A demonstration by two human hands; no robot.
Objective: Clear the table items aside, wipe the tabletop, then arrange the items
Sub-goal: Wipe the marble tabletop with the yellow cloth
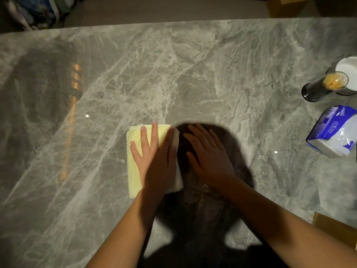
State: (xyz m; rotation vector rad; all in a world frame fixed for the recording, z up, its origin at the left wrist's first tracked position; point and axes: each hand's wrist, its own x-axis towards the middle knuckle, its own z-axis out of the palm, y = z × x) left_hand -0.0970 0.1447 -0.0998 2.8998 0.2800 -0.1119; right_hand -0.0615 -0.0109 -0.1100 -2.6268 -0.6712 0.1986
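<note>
A folded pale yellow cloth lies flat on the grey marble tabletop, a little left of centre. My left hand presses down on the cloth with its fingers spread and the palm flat. Just to the right of the cloth, my right hand rests flat on the bare marble, fingers apart, holding nothing. At the table's right edge stand a dark tall glass with something orange-brown inside, a white bowl behind it, and a blue-and-white tissue pack.
The shadow of my head darkens the marble under my right hand. A brown cardboard edge shows at the near right. Beyond the far table edge lie a dark bundle at left and a cardboard box at right.
</note>
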